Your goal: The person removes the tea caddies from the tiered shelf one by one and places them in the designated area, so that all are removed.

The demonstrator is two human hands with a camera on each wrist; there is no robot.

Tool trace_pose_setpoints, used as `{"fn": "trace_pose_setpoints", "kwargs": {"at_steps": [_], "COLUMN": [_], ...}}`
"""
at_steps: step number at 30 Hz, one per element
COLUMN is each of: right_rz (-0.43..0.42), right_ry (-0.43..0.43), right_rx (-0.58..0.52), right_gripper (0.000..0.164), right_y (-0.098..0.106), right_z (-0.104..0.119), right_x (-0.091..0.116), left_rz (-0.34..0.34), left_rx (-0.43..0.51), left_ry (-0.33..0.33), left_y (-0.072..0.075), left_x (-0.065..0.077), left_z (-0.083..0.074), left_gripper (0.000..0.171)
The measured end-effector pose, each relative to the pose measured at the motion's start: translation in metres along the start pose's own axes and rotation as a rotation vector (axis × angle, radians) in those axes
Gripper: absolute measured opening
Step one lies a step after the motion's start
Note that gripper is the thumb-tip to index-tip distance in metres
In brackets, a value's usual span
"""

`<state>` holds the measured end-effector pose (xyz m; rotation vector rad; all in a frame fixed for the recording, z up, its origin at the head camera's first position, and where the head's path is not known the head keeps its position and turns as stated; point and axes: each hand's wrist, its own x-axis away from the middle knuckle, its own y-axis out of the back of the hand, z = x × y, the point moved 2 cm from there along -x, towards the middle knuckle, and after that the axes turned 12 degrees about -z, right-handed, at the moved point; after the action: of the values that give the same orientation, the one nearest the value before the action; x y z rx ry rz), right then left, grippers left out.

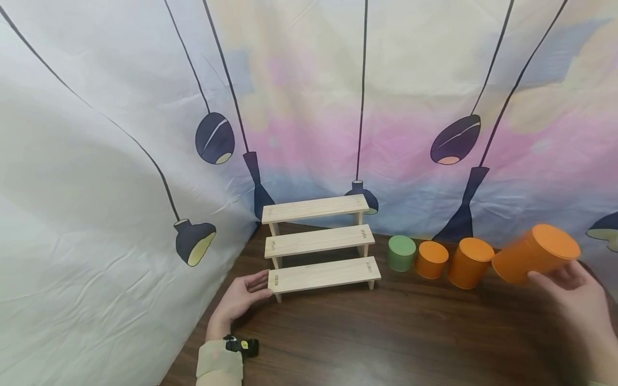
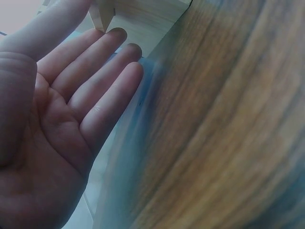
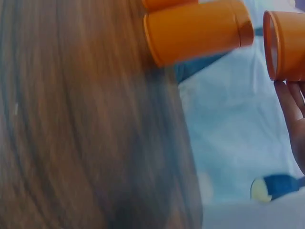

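A light wooden three-step display stand point(image 1: 318, 241) stands on the dark table. My left hand point(image 1: 243, 295) is at the left end of its lowest step. In the left wrist view the fingers of that left hand point(image 2: 71, 105) are nearly straight, close to the stand's pale wood point(image 2: 147, 19). My right hand point(image 1: 574, 289) grips a tall orange canister point(image 1: 531, 254), tilted and lifted off the table; it also shows at the right edge of the right wrist view point(image 3: 290, 45). Left of it stand a medium orange canister point(image 1: 470, 265), a small orange canister point(image 1: 431, 261) and a green canister point(image 1: 401, 254).
A brown wood-grain table point(image 1: 376, 332) lies under everything. Behind it hangs a cloth backdrop point(image 1: 410, 107) printed with pendant lamps, with a pale cloth wall point(image 1: 96, 214) at the left. A dark strap point(image 1: 241, 344) circles my left wrist.
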<state>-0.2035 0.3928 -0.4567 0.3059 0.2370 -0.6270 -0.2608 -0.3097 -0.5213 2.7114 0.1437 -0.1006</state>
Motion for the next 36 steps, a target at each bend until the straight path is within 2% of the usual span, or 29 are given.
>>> {"fn": "trace_pose_setpoints", "kwargs": {"at_steps": [4, 7, 13, 17, 23, 29, 36], "right_rz": [-0.016, 0.009, 0.165, 0.26, 0.325, 0.336, 0.33], "right_ry": [-0.012, -0.016, -0.044, -0.074, -0.058, -0.065, -0.164], "right_rx": [0.096, 0.167, 0.252, 0.273, 0.241, 0.229, 0.31], "right_gripper": [0.073, 0.076, 0.089, 0.096, 0.095, 0.098, 0.111], "right_y": [0.008, 0.011, 0.004, -0.002, -0.008, -0.012, -0.012], "right_z": [-0.022, -0.038, -0.058, -0.056, -0.055, -0.053, -0.05], "right_x": [-0.006, -0.011, -0.024, -0.031, -0.028, -0.026, -0.023], "left_rz": [0.007, 0.008, 0.003, -0.004, -0.001, 0.007, 0.009], "left_rx": [-0.003, 0.004, 0.004, 0.006, 0.007, -0.001, -0.005], "left_ry": [-0.014, -0.015, -0.016, -0.007, -0.004, -0.014, -0.014], "left_y": [0.001, 0.001, 0.003, 0.003, 0.003, 0.002, 0.002], "left_x": [0.0, -0.001, -0.001, -0.002, -0.003, -0.003, 0.0], "left_z": [0.0, 0.0, 0.001, 0.002, 0.0, -0.003, -0.003], "left_gripper": [0.073, 0.073, 0.072, 0.071, 0.073, 0.074, 0.072]}}
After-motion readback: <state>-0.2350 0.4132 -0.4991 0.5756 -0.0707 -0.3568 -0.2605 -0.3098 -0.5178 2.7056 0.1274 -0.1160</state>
